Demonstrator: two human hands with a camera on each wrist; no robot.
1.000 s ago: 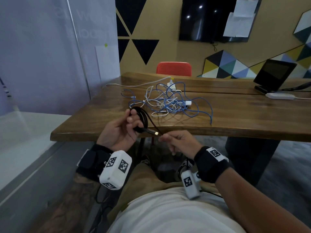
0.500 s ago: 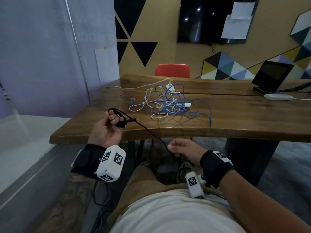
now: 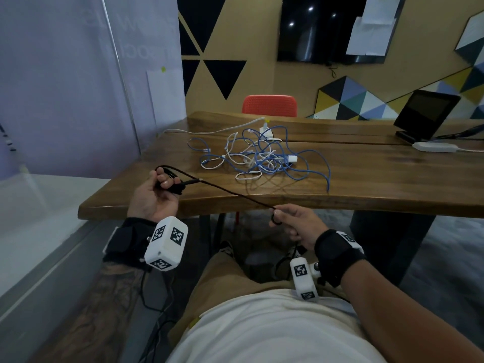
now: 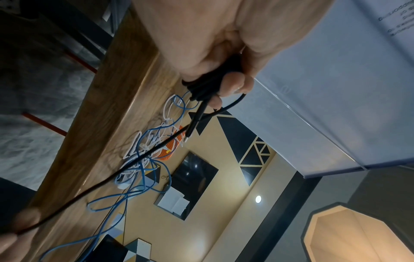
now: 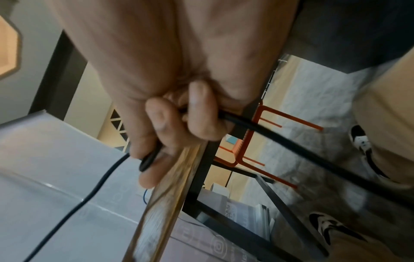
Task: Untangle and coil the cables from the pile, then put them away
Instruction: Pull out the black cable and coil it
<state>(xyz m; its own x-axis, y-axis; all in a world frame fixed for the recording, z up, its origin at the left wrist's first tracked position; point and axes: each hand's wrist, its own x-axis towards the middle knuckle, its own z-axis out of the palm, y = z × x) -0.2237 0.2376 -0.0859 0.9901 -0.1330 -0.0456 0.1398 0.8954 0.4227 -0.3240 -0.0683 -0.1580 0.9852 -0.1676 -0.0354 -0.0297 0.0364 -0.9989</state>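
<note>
Fingers point(image 3: 165, 183) of your left hand point(image 3: 154, 199) clenched the thin black cable point(image 3: 230, 192); its taut span ran rightward to your pinching right hand point(image 3: 296, 224).

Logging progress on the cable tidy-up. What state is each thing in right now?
black cable: partly coiled, stretched between both hands
left hand: grips the coil
right hand: pinches the cable
blue and white cables: tangled on the table
wall screen: dark
</note>
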